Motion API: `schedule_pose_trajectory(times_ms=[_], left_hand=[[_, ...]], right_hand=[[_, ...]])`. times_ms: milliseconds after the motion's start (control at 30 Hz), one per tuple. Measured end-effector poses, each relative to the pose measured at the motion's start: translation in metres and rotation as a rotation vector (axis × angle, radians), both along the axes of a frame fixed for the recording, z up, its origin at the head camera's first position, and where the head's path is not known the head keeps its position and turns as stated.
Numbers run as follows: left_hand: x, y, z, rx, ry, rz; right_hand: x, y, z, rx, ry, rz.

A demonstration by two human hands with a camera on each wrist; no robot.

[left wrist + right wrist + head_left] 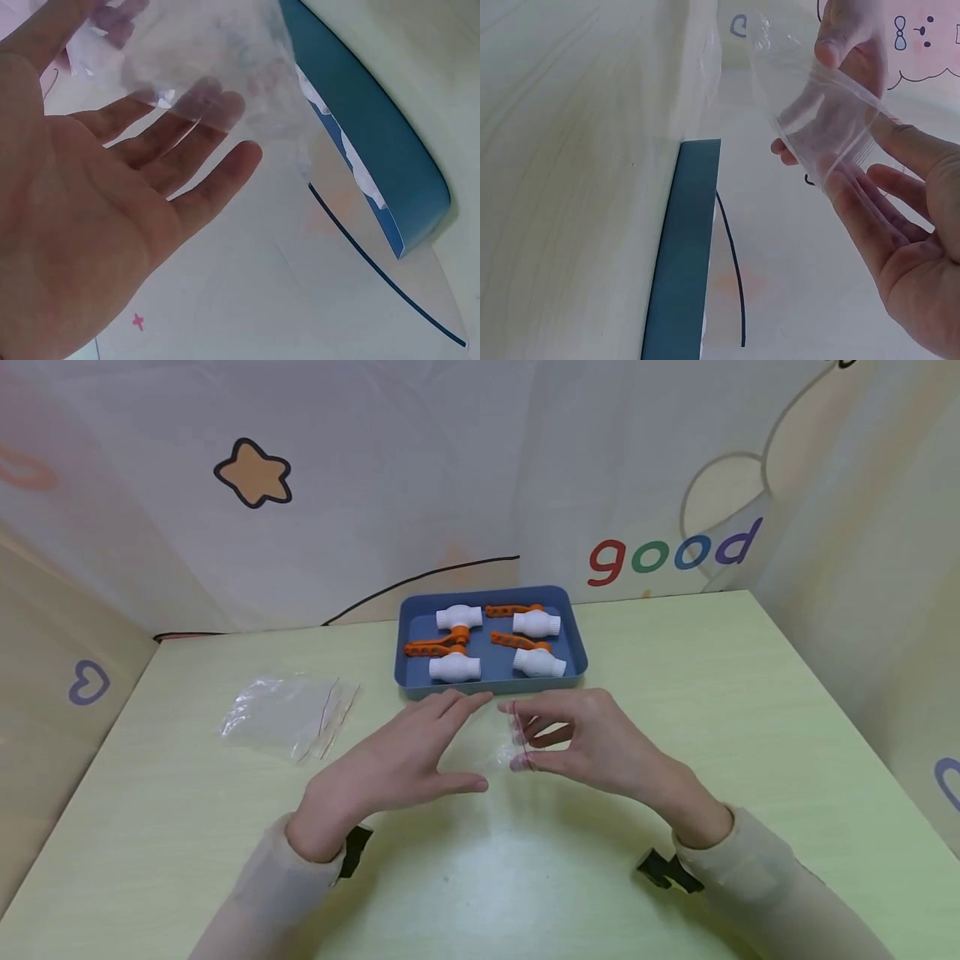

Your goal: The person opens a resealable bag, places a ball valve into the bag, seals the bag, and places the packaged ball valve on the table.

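Note:
In front of the tray, my right hand (588,739) holds a clear zip bag (787,97) at its mouth, thumb at one edge and fingertips at the other, so the mouth gapes. A thin red line runs along the bag's rim. My left hand (397,752) faces it with fingers extended and thumb spread. In the left wrist view, the bag (202,52) overlaps the left fingertips (229,112); nothing is gripped in that hand.
A blue tray (491,687) with several white valves (454,668) with orange handles (435,649) stands at the table's back. More clear zip bags (277,714) lie flat on the left. A printed curtain (450,468) hangs behind the table (750,710).

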State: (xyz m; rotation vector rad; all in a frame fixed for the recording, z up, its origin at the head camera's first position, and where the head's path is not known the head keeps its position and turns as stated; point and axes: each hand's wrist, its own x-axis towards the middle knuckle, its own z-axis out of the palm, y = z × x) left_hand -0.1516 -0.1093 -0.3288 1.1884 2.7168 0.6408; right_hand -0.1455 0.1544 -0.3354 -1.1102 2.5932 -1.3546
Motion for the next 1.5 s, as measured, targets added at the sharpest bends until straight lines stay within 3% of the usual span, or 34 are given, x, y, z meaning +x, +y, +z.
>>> schedule_pose_trajectory(times_ms=[200,567,767,967,1100,1367,1500], left_hand=[[0.0,0.005,0.001,0.023,0.054,0.007],[0.005,0.005,0.002,0.041,0.175,0.038],[0.004,0.005,0.002,0.038,0.183,0.045],[0.002,0.005,0.002,0.032,0.164,0.061],[0.0,0.004,0.001,0.018,0.15,0.076],[0.001,0.003,-0.004,-0.015,0.105,0.072],[0.003,0.002,-0.006,-0.016,0.101,0.061]], right_hand=[[0.002,0.001,0.003,-0.042,0.085,-0.003],[0.003,-0.001,0.004,-0.069,0.079,0.003],[0.002,0.0,0.004,-0.104,0.125,-0.005],[-0.002,0.003,0.007,-0.127,0.149,-0.088],[-0.009,0.007,0.005,-0.127,0.093,-0.185],[-0.034,0.016,-0.012,0.006,-0.155,-0.319],[-0.048,0.019,-0.015,0.049,-0.147,-0.355]])
